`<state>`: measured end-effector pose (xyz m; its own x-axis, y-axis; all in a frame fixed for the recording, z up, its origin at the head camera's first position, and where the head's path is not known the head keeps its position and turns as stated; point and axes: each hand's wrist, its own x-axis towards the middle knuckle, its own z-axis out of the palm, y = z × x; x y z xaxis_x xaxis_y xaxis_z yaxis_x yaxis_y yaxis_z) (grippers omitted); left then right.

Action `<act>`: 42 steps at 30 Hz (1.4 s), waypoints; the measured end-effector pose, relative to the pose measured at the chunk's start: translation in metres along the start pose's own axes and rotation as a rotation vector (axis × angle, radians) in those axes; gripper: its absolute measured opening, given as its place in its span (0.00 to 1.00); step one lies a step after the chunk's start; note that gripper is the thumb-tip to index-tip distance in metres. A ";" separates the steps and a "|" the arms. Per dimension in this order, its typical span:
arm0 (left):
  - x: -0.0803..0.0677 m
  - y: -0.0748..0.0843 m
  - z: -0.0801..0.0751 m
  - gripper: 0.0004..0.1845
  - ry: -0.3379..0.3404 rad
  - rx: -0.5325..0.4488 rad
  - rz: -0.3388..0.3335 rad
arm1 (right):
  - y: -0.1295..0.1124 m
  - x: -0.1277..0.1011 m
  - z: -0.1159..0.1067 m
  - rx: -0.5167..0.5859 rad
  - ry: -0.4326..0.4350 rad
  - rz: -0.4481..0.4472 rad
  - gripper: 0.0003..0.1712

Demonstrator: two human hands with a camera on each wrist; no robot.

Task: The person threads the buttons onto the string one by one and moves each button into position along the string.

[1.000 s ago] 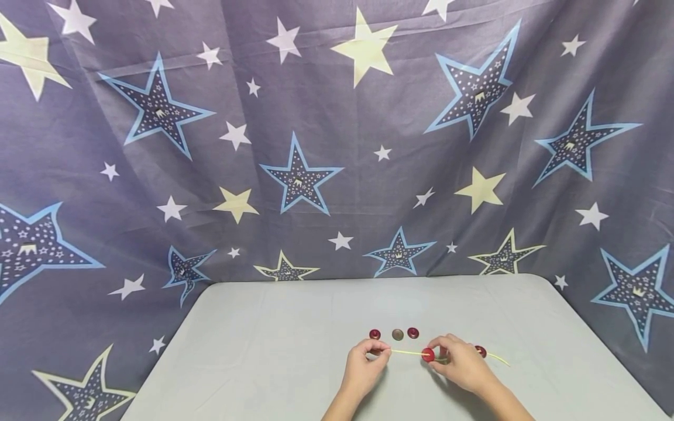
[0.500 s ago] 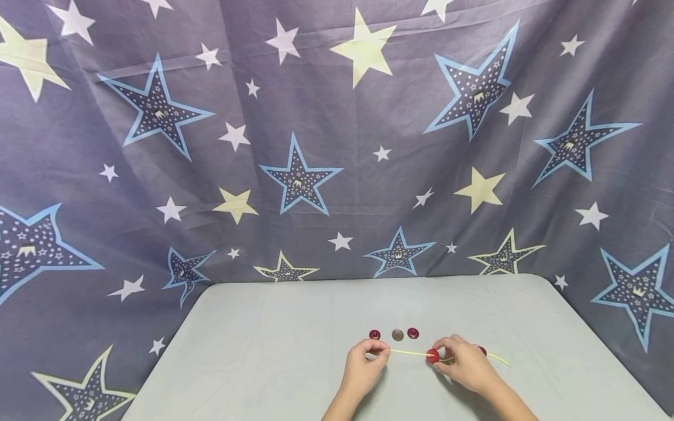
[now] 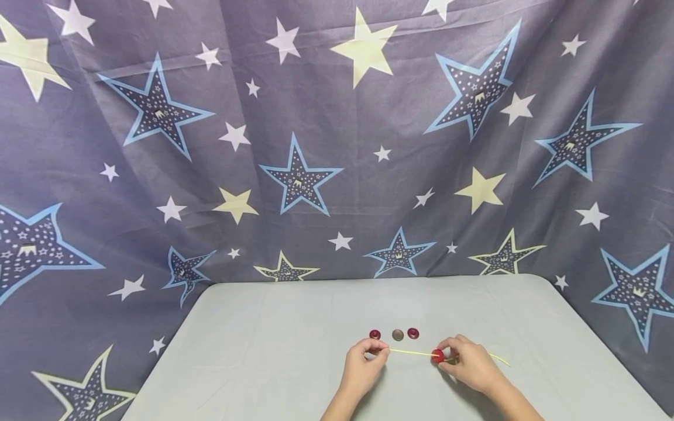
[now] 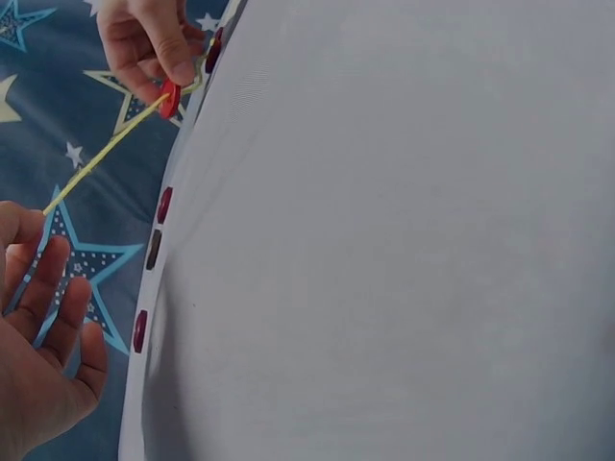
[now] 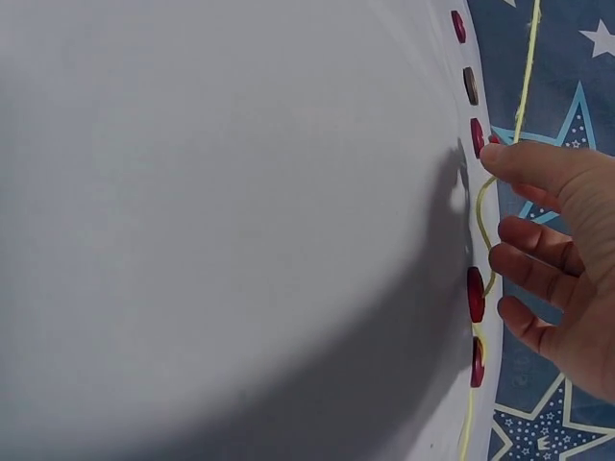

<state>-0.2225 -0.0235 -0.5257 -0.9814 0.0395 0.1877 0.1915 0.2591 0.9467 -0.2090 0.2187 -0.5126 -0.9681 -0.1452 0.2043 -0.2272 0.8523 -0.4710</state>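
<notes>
**Cord stretched between both hands, one red button on it**

Cord (image 3: 411, 352): thin, yellow, held taut just above the pale desk (image 3: 263, 351), running nearly level from hand to hand in the head view.

Left hand (image 3: 363, 365): fingers (image 3: 375, 345) curled, thumb and forefinger pinching the cord's left end. In the left wrist view the cord (image 4: 106, 154) runs up from this hand (image 4: 38, 336) to the other; the remaining fingers lie loosely bent.

Behind the cord, on the desk: three buttons in a short row, left to right a dark red button (image 3: 375, 334), a brown button (image 3: 397, 334) and a second dark red button (image 3: 413, 333), set slightly apart from each other and near the hands.

Bright red button (image 3: 437, 355): threaded on the cord, at the right hand's fingertips.

Right hand (image 3: 471, 365): fingers curled, pinching the bright red button and cord. Beyond this hand the cord's free tail (image 3: 499, 358) lies on the desk, curving right. The right wrist view shows two more dark red buttons (image 5: 476, 294) on that tail beside the palm.

Backdrop: star-printed cloth (image 3: 316, 146) hanging behind the desk.
</notes>
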 end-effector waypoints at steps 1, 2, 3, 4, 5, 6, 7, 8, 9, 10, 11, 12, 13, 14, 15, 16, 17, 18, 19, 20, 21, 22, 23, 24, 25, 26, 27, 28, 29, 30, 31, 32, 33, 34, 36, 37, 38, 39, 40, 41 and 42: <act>0.000 0.000 0.000 0.02 0.000 -0.001 0.001 | 0.001 0.000 0.000 0.004 0.001 -0.002 0.15; 0.000 0.000 0.000 0.02 0.000 0.000 0.002 | 0.001 0.000 -0.001 0.008 0.002 -0.005 0.15; 0.000 0.000 0.000 0.02 0.000 0.000 0.003 | 0.002 0.000 -0.001 0.010 0.003 -0.008 0.15; 0.000 0.000 0.000 0.02 -0.001 0.002 0.003 | 0.003 0.000 -0.002 0.012 0.005 -0.010 0.15; 0.000 0.000 0.000 0.02 -0.003 0.006 0.001 | 0.004 -0.001 -0.002 0.013 0.005 -0.011 0.14; 0.001 0.000 -0.001 0.02 -0.004 0.008 0.000 | 0.004 -0.001 -0.002 0.015 0.006 -0.012 0.14; 0.001 0.000 -0.001 0.02 -0.005 0.011 0.000 | 0.005 -0.001 -0.003 0.017 0.005 -0.013 0.14; 0.001 0.000 -0.001 0.02 -0.006 0.012 -0.001 | 0.006 -0.001 -0.003 0.017 0.003 -0.010 0.14; 0.001 0.000 -0.001 0.02 -0.006 0.014 0.000 | 0.007 -0.001 -0.003 0.016 0.002 -0.008 0.14; 0.001 0.000 -0.001 0.02 -0.007 0.016 -0.001 | 0.008 -0.001 -0.003 0.019 0.002 -0.003 0.14; 0.001 0.000 -0.002 0.02 -0.007 0.016 -0.001 | 0.009 -0.001 -0.003 0.020 0.001 0.002 0.14; 0.001 0.000 -0.002 0.02 -0.006 0.015 -0.001 | 0.010 -0.001 -0.003 0.021 0.001 0.006 0.14; 0.001 0.000 -0.002 0.02 -0.006 0.014 -0.001 | 0.011 -0.001 -0.003 0.021 0.001 0.011 0.14; 0.001 0.000 -0.002 0.02 -0.006 0.013 -0.003 | 0.012 -0.001 -0.003 0.020 0.002 0.015 0.14; 0.002 -0.001 -0.002 0.02 -0.006 0.013 -0.003 | 0.013 -0.001 -0.003 0.019 0.003 0.016 0.14; 0.002 -0.001 -0.002 0.02 -0.005 0.013 -0.003 | 0.013 -0.001 -0.003 0.019 0.004 0.019 0.14; 0.002 -0.001 -0.002 0.02 -0.005 0.013 -0.003 | 0.014 -0.001 -0.003 0.018 0.004 0.019 0.14; 0.002 -0.001 -0.001 0.02 -0.004 0.015 -0.003 | 0.015 -0.001 -0.004 0.017 0.005 0.019 0.14; 0.002 -0.002 -0.001 0.02 -0.003 0.016 -0.003 | 0.015 -0.001 -0.004 0.016 0.004 0.018 0.14; 0.002 -0.002 -0.001 0.02 -0.001 0.016 -0.003 | 0.016 -0.001 -0.004 0.015 0.003 0.018 0.14; 0.002 -0.002 -0.001 0.02 0.001 0.017 -0.001 | 0.017 -0.002 -0.005 0.016 0.001 0.019 0.14; 0.002 -0.002 -0.001 0.02 0.002 0.017 -0.001 | 0.017 -0.002 -0.005 0.016 0.000 0.020 0.14; 0.002 -0.002 -0.001 0.02 0.003 0.017 -0.003 | 0.018 -0.002 -0.005 0.015 -0.001 0.021 0.14; 0.002 -0.002 -0.001 0.02 0.003 0.017 -0.005 | 0.018 -0.003 -0.006 0.015 -0.003 0.022 0.14; 0.002 -0.002 -0.001 0.02 0.003 0.016 -0.007 | 0.019 -0.003 -0.006 0.013 -0.003 0.023 0.14; 0.002 -0.002 -0.002 0.02 0.002 0.016 -0.011 | 0.019 -0.003 -0.007 0.011 -0.004 0.025 0.14; 0.002 -0.002 -0.002 0.02 0.001 0.016 -0.012 | 0.020 -0.003 -0.007 0.010 -0.005 0.027 0.14; 0.001 -0.002 -0.002 0.02 0.000 0.016 -0.014 | 0.020 -0.004 -0.007 0.008 -0.007 0.029 0.14; 0.001 -0.002 -0.002 0.02 -0.001 0.016 -0.016 | 0.021 -0.004 -0.008 0.007 -0.009 0.033 0.15; 0.001 -0.002 -0.002 0.03 -0.002 0.016 -0.016 | 0.021 -0.004 -0.008 0.006 -0.010 0.034 0.15; 0.001 -0.001 -0.002 0.03 -0.002 0.016 -0.017 | 0.021 -0.003 -0.008 0.006 -0.010 0.036 0.15; 0.001 -0.001 -0.002 0.03 -0.002 0.016 -0.017 | 0.022 -0.003 -0.008 0.006 -0.012 0.039 0.15; 0.001 -0.001 -0.002 0.03 -0.002 0.015 -0.019 | 0.023 -0.003 -0.008 0.006 -0.014 0.042 0.15; 0.001 -0.001 -0.002 0.03 -0.002 0.015 -0.022 | 0.024 -0.004 -0.008 0.004 -0.013 0.045 0.15; 0.001 0.000 -0.002 0.03 -0.002 0.013 -0.025 | 0.025 -0.004 -0.008 0.001 -0.011 0.049 0.15; 0.001 0.000 -0.002 0.03 -0.001 0.013 -0.026 | 0.026 -0.004 -0.007 0.001 -0.012 0.052 0.15; 0.001 0.000 -0.002 0.03 0.001 0.013 -0.027 | 0.026 -0.004 -0.008 0.000 -0.013 0.057 0.15; 0.001 0.000 -0.002 0.03 0.003 0.012 -0.026 | 0.027 -0.004 -0.008 -0.001 -0.012 0.058 0.15; 0.001 0.001 -0.002 0.03 0.006 0.014 -0.026 | 0.027 -0.005 -0.008 -0.001 -0.010 0.059 0.15; 0.001 0.001 -0.002 0.03 0.008 0.015 -0.024 | 0.027 -0.005 -0.008 0.002 -0.009 0.060 0.15; 0.001 0.001 -0.001 0.03 0.010 0.016 -0.022 | 0.027 -0.005 -0.009 0.006 -0.008 0.061 0.15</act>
<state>-0.2235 -0.0246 -0.5244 -0.9852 0.0240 0.1699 0.1699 0.2752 0.9463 -0.2090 0.2471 -0.5190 -0.9809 -0.0971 0.1686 -0.1685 0.8569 -0.4871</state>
